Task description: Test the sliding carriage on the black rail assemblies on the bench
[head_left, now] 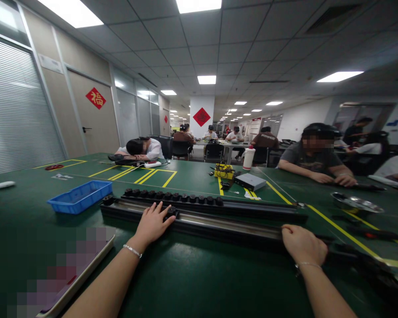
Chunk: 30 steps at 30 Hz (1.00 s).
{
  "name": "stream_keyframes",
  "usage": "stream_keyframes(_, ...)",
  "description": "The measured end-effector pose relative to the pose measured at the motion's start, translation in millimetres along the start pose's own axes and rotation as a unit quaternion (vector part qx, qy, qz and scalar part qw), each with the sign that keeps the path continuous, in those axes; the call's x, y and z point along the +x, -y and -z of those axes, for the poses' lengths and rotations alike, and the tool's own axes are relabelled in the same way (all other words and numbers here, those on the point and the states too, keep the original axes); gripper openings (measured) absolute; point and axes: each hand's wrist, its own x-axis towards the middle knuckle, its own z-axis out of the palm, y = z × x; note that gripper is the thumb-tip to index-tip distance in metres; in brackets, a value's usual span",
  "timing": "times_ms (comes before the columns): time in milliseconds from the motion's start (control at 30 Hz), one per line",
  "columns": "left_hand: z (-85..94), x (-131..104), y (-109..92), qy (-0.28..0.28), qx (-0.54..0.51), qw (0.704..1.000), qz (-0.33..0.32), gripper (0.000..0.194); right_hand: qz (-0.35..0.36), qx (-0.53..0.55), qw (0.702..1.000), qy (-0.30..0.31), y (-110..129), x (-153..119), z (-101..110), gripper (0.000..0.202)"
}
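A long black rail [225, 229] with a pale metallic channel lies across the green table in front of me. My left hand [153, 223] rests on it with fingers spread and stretched out, the fingertips beside and touching a small black block [171, 212] seated in the channel. Another black block [109, 200] sits at the rail's left end. My right hand [303, 245] is closed around the rail near its right end, the fingers partly hidden behind the fist. Just behind lies a second black rail [262, 211], with a row of several black knob-like pieces [175, 197] along its left part.
A blue tray [81, 197] stands left of the rails. A pale-edged tray [99, 251], mostly blurred out, lies front left. Behind are a grey box [250, 181], a yellow item with cables [223, 170] and a white bottle [249, 158]. Metal bowls [356, 203] lie right. People sit beyond.
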Motion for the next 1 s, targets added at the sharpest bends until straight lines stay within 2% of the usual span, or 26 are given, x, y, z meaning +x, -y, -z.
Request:
stream_keyframes(300, -1.4, 2, 1, 0.014, -0.010, 1.000, -0.001, 0.063, -0.001, 0.009, 1.000, 0.007, 0, -1, 1, 0.043)
stream_keyframes(567, -0.5, 1, -7, 0.029, -0.043, 0.997, -0.058, 0.061, 0.003, 0.007, 1.000, 0.008, 0, -1, 1, 0.042)
stream_keyframes(1000, -0.7, 1, -13, 0.021, -0.032, 0.998, -0.059, 0.065, 0.007, 0.003, 1.000, 0.008, -4, 1, -1, 0.043)
